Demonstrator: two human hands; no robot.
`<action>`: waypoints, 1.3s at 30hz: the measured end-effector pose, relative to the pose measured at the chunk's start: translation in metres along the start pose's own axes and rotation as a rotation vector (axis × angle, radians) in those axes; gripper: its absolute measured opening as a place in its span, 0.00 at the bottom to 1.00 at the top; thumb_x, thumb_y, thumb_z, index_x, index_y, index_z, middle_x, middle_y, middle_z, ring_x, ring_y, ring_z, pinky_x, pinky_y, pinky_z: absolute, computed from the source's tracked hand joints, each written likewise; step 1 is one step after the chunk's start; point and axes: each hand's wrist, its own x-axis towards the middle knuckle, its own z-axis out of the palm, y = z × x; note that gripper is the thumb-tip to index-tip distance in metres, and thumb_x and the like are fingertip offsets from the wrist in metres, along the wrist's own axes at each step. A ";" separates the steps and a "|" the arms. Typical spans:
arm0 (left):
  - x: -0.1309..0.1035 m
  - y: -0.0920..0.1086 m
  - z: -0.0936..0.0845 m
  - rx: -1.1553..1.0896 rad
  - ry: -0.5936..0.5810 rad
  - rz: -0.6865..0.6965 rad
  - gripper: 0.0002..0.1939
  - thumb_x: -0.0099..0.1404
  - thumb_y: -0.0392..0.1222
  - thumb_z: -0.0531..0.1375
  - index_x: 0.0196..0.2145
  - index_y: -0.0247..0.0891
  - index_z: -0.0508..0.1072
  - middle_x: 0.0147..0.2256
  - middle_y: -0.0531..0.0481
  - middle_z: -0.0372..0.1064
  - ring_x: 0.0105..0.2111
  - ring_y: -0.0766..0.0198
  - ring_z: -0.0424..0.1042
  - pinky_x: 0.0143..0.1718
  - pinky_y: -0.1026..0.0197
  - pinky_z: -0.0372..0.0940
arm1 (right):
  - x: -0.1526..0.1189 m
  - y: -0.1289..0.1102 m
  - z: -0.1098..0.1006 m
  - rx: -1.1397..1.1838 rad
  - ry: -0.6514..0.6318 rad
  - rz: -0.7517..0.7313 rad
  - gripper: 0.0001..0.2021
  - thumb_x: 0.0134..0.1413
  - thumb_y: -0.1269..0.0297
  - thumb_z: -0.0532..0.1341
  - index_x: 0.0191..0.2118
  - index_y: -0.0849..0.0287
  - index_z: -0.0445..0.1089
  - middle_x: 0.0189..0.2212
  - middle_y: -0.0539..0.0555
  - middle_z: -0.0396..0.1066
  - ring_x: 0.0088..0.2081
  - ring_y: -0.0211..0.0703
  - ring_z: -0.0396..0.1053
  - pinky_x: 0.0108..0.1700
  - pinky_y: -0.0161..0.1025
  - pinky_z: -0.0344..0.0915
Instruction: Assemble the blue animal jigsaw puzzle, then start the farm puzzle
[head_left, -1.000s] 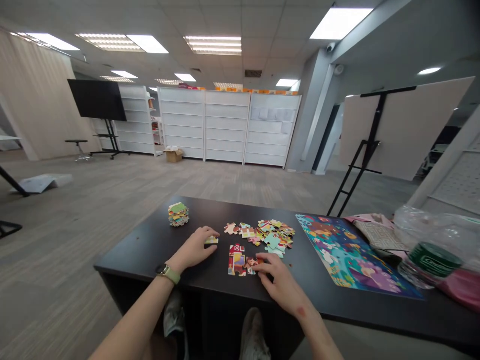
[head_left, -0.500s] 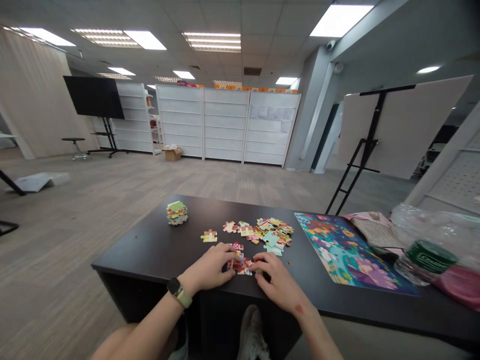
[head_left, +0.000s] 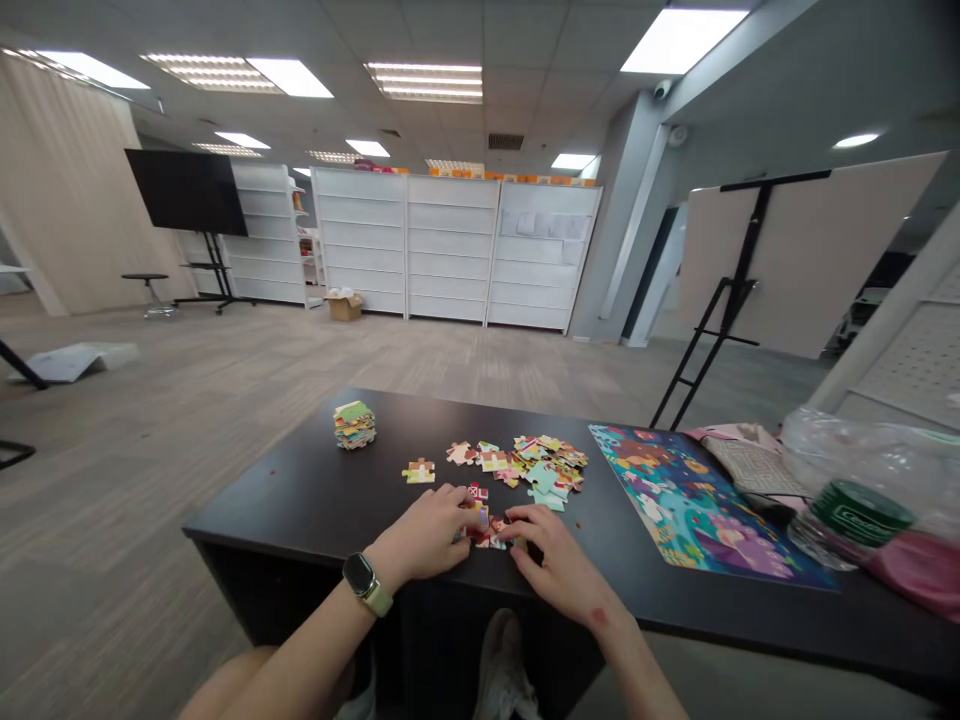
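Near the table's front edge, several jigsaw puzzle pieces point(head_left: 491, 535) with red and white print lie side by side between my hands. My left hand point(head_left: 429, 535) grips the left part of these pieces, its fingers bent over them and its thumb at the near side. On the right, my right hand point(head_left: 551, 555) has curled fingers on the edge piece; its fingertips partly hide it. A small red puzzle piece point(head_left: 477, 491) sits just beyond my left fingers. Farther back is a loose heap of puzzle pieces point(head_left: 551, 465), with a single yellow-brown piece point(head_left: 418, 471) to its left.
A stack of puzzle pieces point(head_left: 354, 426) stands at the far left of the dark table point(head_left: 300, 510). To the right lies a colourful picture sheet point(head_left: 697, 510). Beyond it are a green-labelled plastic container point(head_left: 859, 515), clear plastic wrapping point(head_left: 870, 450) and a pink-edged bag point(head_left: 750, 460).
My left hand has shifted slightly right and its wrist has turned, showing more of the watch face. My right hand stays almost still on the pieces.
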 end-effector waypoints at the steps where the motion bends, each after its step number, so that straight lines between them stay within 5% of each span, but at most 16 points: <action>1: 0.001 0.000 -0.001 0.013 -0.007 0.002 0.17 0.61 0.34 0.58 0.44 0.52 0.76 0.45 0.50 0.68 0.46 0.55 0.66 0.49 0.55 0.63 | 0.000 0.000 0.000 0.005 0.001 0.000 0.15 0.56 0.73 0.58 0.45 0.50 0.76 0.51 0.55 0.70 0.54 0.47 0.66 0.59 0.48 0.61; 13: -0.007 -0.005 0.009 -0.077 0.048 0.022 0.18 0.65 0.34 0.56 0.52 0.47 0.69 0.49 0.49 0.67 0.47 0.56 0.65 0.51 0.56 0.61 | 0.001 0.005 0.004 0.016 -0.007 0.002 0.14 0.59 0.71 0.58 0.45 0.48 0.77 0.51 0.55 0.70 0.54 0.48 0.66 0.58 0.48 0.61; 25: -0.008 0.003 0.010 0.013 0.035 0.012 0.14 0.67 0.33 0.53 0.44 0.47 0.74 0.45 0.49 0.67 0.44 0.56 0.65 0.47 0.55 0.62 | 0.001 0.001 0.000 0.011 -0.013 0.003 0.14 0.59 0.69 0.60 0.45 0.46 0.79 0.51 0.55 0.70 0.53 0.49 0.66 0.58 0.51 0.62; 39: 0.004 -0.007 0.015 -0.189 0.048 -0.071 0.15 0.59 0.33 0.57 0.39 0.50 0.76 0.45 0.51 0.66 0.48 0.55 0.63 0.51 0.53 0.60 | 0.001 -0.004 -0.001 0.002 0.001 -0.029 0.15 0.58 0.73 0.58 0.44 0.49 0.77 0.49 0.54 0.72 0.52 0.47 0.66 0.57 0.48 0.62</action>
